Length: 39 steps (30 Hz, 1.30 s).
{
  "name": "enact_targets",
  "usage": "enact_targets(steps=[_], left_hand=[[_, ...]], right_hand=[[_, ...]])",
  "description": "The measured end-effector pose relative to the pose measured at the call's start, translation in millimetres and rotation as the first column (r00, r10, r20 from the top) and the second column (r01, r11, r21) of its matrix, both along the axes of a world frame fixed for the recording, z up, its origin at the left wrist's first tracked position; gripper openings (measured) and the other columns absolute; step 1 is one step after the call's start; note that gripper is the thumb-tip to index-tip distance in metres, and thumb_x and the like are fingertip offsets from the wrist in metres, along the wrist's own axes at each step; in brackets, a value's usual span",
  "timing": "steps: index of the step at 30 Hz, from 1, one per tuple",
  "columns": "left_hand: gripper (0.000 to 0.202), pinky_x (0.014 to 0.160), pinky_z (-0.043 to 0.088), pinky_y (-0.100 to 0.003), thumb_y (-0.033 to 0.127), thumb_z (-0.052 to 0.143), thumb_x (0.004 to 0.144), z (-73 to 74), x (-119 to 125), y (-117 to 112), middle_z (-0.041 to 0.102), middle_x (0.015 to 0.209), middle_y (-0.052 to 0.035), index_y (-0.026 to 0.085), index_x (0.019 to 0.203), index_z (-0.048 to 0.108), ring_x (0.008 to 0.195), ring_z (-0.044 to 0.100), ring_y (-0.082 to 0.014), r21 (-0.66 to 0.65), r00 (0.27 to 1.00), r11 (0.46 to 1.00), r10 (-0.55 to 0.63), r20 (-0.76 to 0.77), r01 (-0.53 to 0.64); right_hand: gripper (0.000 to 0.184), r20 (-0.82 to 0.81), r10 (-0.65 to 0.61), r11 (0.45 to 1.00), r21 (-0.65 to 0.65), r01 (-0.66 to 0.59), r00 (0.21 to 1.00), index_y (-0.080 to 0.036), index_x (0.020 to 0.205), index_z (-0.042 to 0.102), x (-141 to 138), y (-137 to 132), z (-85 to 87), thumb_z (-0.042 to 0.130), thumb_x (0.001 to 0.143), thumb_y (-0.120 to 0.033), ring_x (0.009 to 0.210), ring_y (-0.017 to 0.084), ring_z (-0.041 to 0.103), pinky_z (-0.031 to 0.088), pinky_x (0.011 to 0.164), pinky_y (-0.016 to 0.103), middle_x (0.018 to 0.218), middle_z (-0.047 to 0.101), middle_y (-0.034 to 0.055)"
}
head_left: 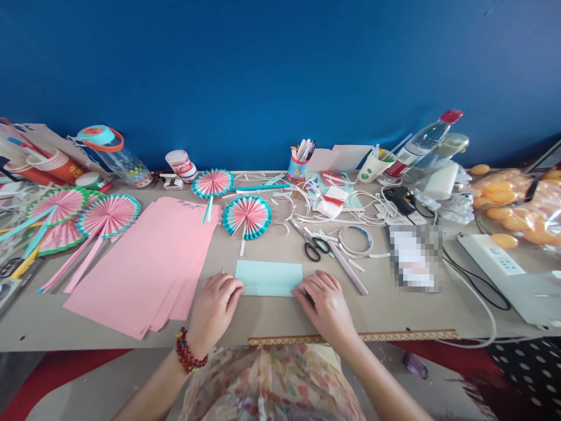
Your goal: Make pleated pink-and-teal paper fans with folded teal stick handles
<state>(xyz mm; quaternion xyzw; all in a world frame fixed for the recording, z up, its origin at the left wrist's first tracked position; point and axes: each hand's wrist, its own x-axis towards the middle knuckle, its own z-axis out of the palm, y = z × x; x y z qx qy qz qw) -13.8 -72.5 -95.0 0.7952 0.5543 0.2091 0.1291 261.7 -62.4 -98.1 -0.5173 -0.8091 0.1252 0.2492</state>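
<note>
A light blue sheet of paper (269, 277) lies in front of me, with a fold line running along its near edge. My left hand (220, 301) pinches the paper's near left corner, thumb and fingers closed on it. At the near right corner, my right hand (323, 303) grips the same edge with curled fingers. Just beyond the paper is a pink and blue pleated paper fan (247, 218) with a white stick. Black-handled scissors (316, 248) rest past my right hand, beside a pale lilac strip (348, 268).
Pink paper sheets (144, 263) are stacked at left, near more pleated fans (108, 216). Paper scraps and cables lie behind. A bottle (421, 146), paper cup (376, 164), blurred phone-like object (414, 257) and power strip (504, 263) stand at right. A patterned wooden strip (394, 335) lies along the front edge.
</note>
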Motion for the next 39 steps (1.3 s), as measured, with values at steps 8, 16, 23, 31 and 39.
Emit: enact_targets(steps=[8, 16, 23, 31, 39], left_hand=[[0.010, 0.076, 0.046, -0.036, 0.023, 0.049, 0.097, -0.9, 0, 2, 0.067, 0.088, -0.0030, 0.022, 0.093, 0.058, 0.083, 0.063, -0.0219, 0.009, 1.000, 1.000, 0.010, -0.006, -0.009], [0.010, 0.075, 0.047, -0.037, 0.028, 0.051, 0.098, -6.1, -2, 1, 0.064, 0.086, -0.0029, 0.022, 0.105, 0.055, 0.079, 0.063, -0.0219, 0.017, 0.999, 0.999, 0.045, 0.007, -0.045], [0.012, 0.075, 0.047, -0.037, 0.030, 0.051, 0.098, -8.1, -2, 1, 0.063, 0.083, -0.0022, 0.022, 0.108, 0.052, 0.077, 0.062, -0.0218, 0.025, 0.999, 0.999, 0.048, -0.011, -0.047], [0.014, 0.075, 0.045, -0.037, 0.027, 0.055, 0.097, -9.2, -4, 2, 0.063, 0.084, -0.0019, 0.021, 0.108, 0.052, 0.078, 0.062, -0.0217, 0.000, 0.998, 0.999, 0.052, -0.034, -0.052], [0.020, 0.076, 0.044, -0.037, 0.029, 0.055, 0.097, -10.5, -4, 1, 0.064, 0.084, -0.0013, 0.021, 0.115, 0.050, 0.076, 0.061, -0.0212, -0.005, 0.998, 0.998, 0.061, -0.016, -0.061]], right_hand=[[0.018, 0.057, -0.008, 1.000, -0.008, 0.009, 0.998, -0.022, 0.082, 0.061, 1, 0, 1.3, 0.054, 0.097, -0.030, 0.086, 0.024, 0.060, 0.042, 0.098, 0.044, 0.083, 0.063, 0.0050], [0.016, 0.060, -0.006, 1.000, -0.026, 0.007, 0.998, -0.022, 0.083, 0.059, 1, -1, -1.8, 0.055, 0.097, -0.030, 0.089, 0.025, 0.058, 0.040, 0.100, 0.046, 0.086, 0.062, 0.0056], [0.016, 0.057, -0.012, 1.000, -0.014, 0.012, 0.998, -0.022, 0.082, 0.059, 0, -2, 1.7, 0.054, 0.096, -0.029, 0.089, 0.025, 0.058, 0.042, 0.100, 0.046, 0.085, 0.061, 0.0059], [0.016, 0.056, -0.018, 1.000, -0.015, 0.018, 0.998, -0.021, 0.083, 0.061, -1, -3, 1.7, 0.055, 0.096, -0.027, 0.090, 0.023, 0.056, 0.041, 0.100, 0.044, 0.086, 0.062, 0.0053], [0.016, 0.063, -0.023, 0.999, -0.034, 0.025, 0.998, -0.020, 0.082, 0.059, 0, -2, -2.0, 0.056, 0.096, -0.028, 0.091, 0.024, 0.055, 0.039, 0.101, 0.044, 0.087, 0.061, 0.0052]])
